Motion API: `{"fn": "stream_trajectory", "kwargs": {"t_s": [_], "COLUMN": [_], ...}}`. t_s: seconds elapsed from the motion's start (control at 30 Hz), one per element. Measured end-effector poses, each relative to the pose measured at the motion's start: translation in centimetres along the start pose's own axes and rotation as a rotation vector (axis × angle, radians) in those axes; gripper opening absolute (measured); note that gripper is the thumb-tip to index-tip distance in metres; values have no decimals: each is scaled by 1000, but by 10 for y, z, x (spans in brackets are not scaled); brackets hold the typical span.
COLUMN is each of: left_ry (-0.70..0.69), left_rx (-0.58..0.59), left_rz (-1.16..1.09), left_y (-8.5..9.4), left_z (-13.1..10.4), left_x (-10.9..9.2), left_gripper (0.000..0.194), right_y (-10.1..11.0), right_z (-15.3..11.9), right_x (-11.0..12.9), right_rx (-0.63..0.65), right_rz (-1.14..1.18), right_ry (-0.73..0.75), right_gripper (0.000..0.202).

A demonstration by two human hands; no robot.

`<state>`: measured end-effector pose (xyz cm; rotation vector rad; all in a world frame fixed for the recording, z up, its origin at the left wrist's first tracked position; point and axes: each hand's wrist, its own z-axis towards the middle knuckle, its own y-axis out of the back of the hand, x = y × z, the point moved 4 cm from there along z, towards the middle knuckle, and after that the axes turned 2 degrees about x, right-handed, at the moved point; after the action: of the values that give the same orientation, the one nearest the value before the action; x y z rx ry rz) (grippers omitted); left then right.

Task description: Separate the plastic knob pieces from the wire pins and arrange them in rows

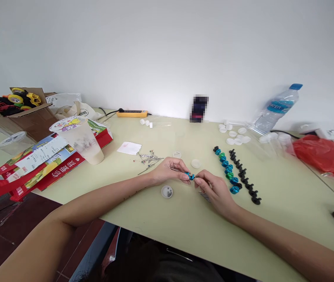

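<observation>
A small shiny blue piece [189, 176] is pinched between the fingertips of my left hand [168, 172]. Thin metal prongs [172, 168], perhaps tweezers, also lie across that hand. My right hand [218, 194] is closed, thumb and forefinger pressed together at the right side of the blue piece; what is between them is too small to make out. A round white cap [167, 191] with tiny grey bits in it sits below my left hand. Under my right hand a striped dark strip [205, 196] shows partly.
Rows of blue and green pieces [228, 168] and black pieces [243, 174] stand right. Pins [150, 156], a paper scrap [129, 147] and white caps [234, 140] lie about. A cup [86, 143], red bag [58, 162], leaning bottle [278, 107] and red plastic bag [325, 156] flank them.
</observation>
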<state>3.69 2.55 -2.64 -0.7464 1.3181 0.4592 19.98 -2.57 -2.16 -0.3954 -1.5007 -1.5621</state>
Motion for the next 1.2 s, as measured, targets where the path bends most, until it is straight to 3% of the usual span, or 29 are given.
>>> {"fn": "stream_trajectory", "kwargs": {"t_s": [0.17, 0.4, 0.6, 0.73, 0.97, 1.2], "left_ry": [-10, 25, 7, -5, 22, -22], "left_rx": [-22, 13, -21, 4, 28, -17], "left_rz": [9, -14, 4, -7, 1, -2], "left_y": [2, -2, 2, 1, -2, 4], "left_z": [0, -1, 1, 1, -2, 2], "left_x": [0, 2, 1, 1, 2, 2], "left_gripper": [29, 33, 30, 26, 29, 27], "right_y": [0, 0, 0, 0, -1, -1], "right_z": [-1, 0, -1, -2, -1, -2], "right_x": [-1, 3, -1, 0, 1, -4], "right_rx": [-76, 38, -67, -81, 41, -67], "right_rz": [12, -31, 3, 14, -6, 65], "right_ry": [16, 28, 21, 45, 18, -2], "right_gripper": [22, 40, 20, 18, 43, 18]}}
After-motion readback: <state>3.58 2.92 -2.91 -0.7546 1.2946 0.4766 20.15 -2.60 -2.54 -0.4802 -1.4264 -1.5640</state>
